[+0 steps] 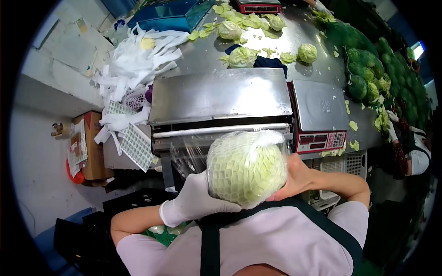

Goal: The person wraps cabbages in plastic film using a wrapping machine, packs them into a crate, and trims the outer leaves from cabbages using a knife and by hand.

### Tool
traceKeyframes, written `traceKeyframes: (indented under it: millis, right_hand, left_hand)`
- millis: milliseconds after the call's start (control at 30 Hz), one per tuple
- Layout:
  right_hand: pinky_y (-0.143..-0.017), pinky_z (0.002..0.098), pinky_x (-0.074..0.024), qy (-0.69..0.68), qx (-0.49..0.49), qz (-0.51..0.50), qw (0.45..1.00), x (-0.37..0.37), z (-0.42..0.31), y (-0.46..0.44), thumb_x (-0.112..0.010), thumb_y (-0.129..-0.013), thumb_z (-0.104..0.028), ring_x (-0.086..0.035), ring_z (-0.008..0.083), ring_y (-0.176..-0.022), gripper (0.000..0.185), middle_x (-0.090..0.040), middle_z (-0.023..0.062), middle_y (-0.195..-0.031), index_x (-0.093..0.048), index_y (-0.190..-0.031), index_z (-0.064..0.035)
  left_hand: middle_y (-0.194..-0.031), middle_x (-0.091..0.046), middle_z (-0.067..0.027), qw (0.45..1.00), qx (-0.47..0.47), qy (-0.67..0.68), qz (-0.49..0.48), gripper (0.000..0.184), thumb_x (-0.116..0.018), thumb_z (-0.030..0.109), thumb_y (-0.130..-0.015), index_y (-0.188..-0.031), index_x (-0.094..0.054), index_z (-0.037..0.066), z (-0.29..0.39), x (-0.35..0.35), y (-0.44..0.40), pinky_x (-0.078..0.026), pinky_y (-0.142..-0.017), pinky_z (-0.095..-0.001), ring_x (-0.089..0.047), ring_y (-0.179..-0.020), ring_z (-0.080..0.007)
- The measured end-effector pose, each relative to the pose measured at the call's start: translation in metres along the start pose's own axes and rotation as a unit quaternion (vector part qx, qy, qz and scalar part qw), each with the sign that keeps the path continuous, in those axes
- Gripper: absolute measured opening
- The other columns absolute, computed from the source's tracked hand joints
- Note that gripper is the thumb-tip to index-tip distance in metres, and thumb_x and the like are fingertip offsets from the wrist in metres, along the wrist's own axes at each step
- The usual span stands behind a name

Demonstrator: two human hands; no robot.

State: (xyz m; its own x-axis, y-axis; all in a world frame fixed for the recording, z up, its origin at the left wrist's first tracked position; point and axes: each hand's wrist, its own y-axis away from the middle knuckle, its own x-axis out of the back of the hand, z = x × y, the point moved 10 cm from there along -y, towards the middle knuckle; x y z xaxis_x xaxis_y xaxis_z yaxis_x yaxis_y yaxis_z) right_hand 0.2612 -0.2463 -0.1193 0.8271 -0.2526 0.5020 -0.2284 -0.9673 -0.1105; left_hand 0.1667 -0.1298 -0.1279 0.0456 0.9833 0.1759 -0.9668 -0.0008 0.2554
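Between my two hands is a pale green cabbage [246, 172] in a white foam net, with clear plastic film around it. My left hand [195, 198], in a white glove, grips its left and lower side. On its right side my bare right hand [294, 177] is wrapped round it, the fingertips partly hidden. Clear film [186, 154] stretches from the cabbage's left side toward the wrapping machine [221, 96]. The white roller [221, 130] of the machine lies just beyond the cabbage.
A red-framed scale [320, 108] stands right of the machine. Loose cabbages [242, 57] and leaves lie behind it. White foam nets [138, 57] and a sheet of labels [136, 146] are at left. Green net sacks [363, 69] line the right, where another person's gloved hands [392, 124] handle leaves.
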Motion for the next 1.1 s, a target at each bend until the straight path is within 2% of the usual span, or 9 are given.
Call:
traceKeyframes:
  millis: [233, 333, 433, 467, 567, 767, 900, 1000, 1100]
  right_hand:
    - [-0.062, 0.0266, -0.0515, -0.318, -0.299, -0.103, 0.894, -0.053, 0.018, 0.025, -0.076, -0.068, -0.046, -0.063, 0.0138, -0.069, 0.060, -0.066, 0.0091, -0.079, -0.062, -0.101, 0.0022]
    - [-0.058, 0.0260, -0.0536, -0.411, -0.373, -0.161, 0.816, -0.080, 0.020, 0.027, -0.071, -0.073, -0.050, -0.066, 0.0198, -0.073, 0.072, -0.064, 0.0171, -0.088, -0.055, -0.109, 0.0091]
    - [-0.055, 0.0281, -0.0579, -0.478, -0.470, -0.221, 0.708, -0.110, 0.033, 0.036, -0.063, -0.076, -0.058, -0.067, 0.0289, -0.075, 0.090, -0.057, 0.0329, -0.096, -0.039, -0.123, 0.0151]
    - [-0.054, 0.0273, -0.0578, -0.483, -0.492, -0.233, 0.685, -0.120, 0.041, 0.037, -0.059, -0.077, -0.060, -0.067, 0.0287, -0.074, 0.091, -0.056, 0.0340, -0.096, -0.036, -0.126, 0.0132]
    - [-0.055, 0.0254, -0.0588, -0.515, -0.498, -0.284, 0.637, -0.161, 0.089, 0.034, -0.042, -0.081, -0.069, -0.067, 0.0279, -0.073, 0.092, -0.056, 0.0350, -0.097, -0.032, -0.132, 0.0065]
    - [-0.049, 0.0213, -0.0569, -0.518, -0.522, -0.262, 0.625, -0.180, 0.106, 0.038, -0.039, -0.081, -0.070, -0.067, 0.0265, -0.070, 0.091, -0.057, 0.0345, -0.094, -0.038, -0.127, 0.0078]
    - [-0.049, 0.0219, -0.0568, -0.515, -0.514, -0.231, 0.646, -0.179, 0.106, 0.036, -0.042, -0.080, -0.071, -0.067, 0.0261, -0.067, 0.093, -0.059, 0.0318, -0.087, -0.040, -0.125, 0.0106]
    - [-0.055, 0.0271, -0.0573, -0.258, -0.531, -0.138, 0.795, -0.129, 0.129, 0.038, -0.055, -0.074, -0.069, -0.068, 0.0252, -0.071, 0.099, -0.060, 0.0308, -0.091, -0.043, -0.119, 0.0183]
    - [-0.069, 0.0342, -0.0544, 0.057, -0.334, -0.027, 0.940, -0.082, 0.107, 0.032, -0.060, -0.072, -0.066, -0.068, 0.0307, -0.072, 0.096, -0.060, 0.0322, -0.100, -0.046, -0.117, 0.0179]
  left_hand:
    - [-0.097, -0.065, -0.0111, 0.924, 0.295, 0.234, -0.060, 0.044, -0.067, 0.030, -0.083, -0.110, -0.058, -0.003, -0.025, -0.020, 0.040, -0.053, -0.075, -0.0288, -0.063, -0.087, -0.0170]
    - [-0.099, -0.063, -0.0144, 0.843, 0.400, 0.356, -0.049, 0.053, -0.056, 0.042, -0.088, -0.116, -0.053, -0.003, -0.060, -0.028, 0.056, -0.055, -0.074, -0.0339, -0.064, -0.087, -0.0241]
    - [-0.132, -0.042, -0.0178, 0.797, 0.484, 0.350, -0.087, 0.068, -0.037, 0.057, -0.091, -0.138, -0.030, 0.008, -0.077, -0.033, 0.059, -0.053, -0.082, -0.0407, -0.050, -0.114, -0.0320]
    - [-0.140, -0.032, -0.0131, 0.790, 0.465, 0.366, -0.161, 0.070, -0.032, 0.061, -0.090, -0.142, -0.022, 0.016, -0.090, -0.037, 0.055, -0.051, -0.087, -0.0423, -0.042, -0.123, -0.0309]
    - [-0.127, -0.050, -0.0073, 0.807, 0.406, 0.410, -0.124, 0.076, -0.028, 0.073, -0.083, -0.136, -0.036, 0.020, -0.126, -0.036, 0.021, -0.052, -0.077, -0.0376, -0.052, -0.109, -0.0224]
    - [-0.130, -0.048, 0.0001, 0.807, 0.434, 0.382, -0.124, 0.072, -0.026, 0.072, -0.085, -0.135, -0.039, 0.022, -0.160, -0.031, 0.017, -0.047, -0.081, -0.0362, -0.046, -0.115, -0.0187]
    - [-0.125, -0.052, -0.0019, 0.835, 0.430, 0.329, -0.101, 0.074, -0.031, 0.073, -0.084, -0.134, -0.042, 0.020, -0.172, -0.021, 0.018, -0.046, -0.082, -0.0336, -0.049, -0.113, -0.0180]
    - [-0.114, -0.058, -0.0053, 0.869, 0.393, 0.281, -0.108, 0.069, -0.033, 0.067, -0.087, -0.126, -0.051, 0.013, -0.171, -0.009, 0.024, -0.047, -0.082, -0.0327, -0.055, -0.106, -0.0178]
    - [-0.103, -0.062, -0.0070, 0.910, 0.396, 0.111, -0.056, 0.054, -0.044, 0.051, -0.091, -0.114, -0.057, 0.005, -0.157, 0.012, 0.047, -0.050, -0.077, -0.0302, -0.062, -0.092, -0.0165]
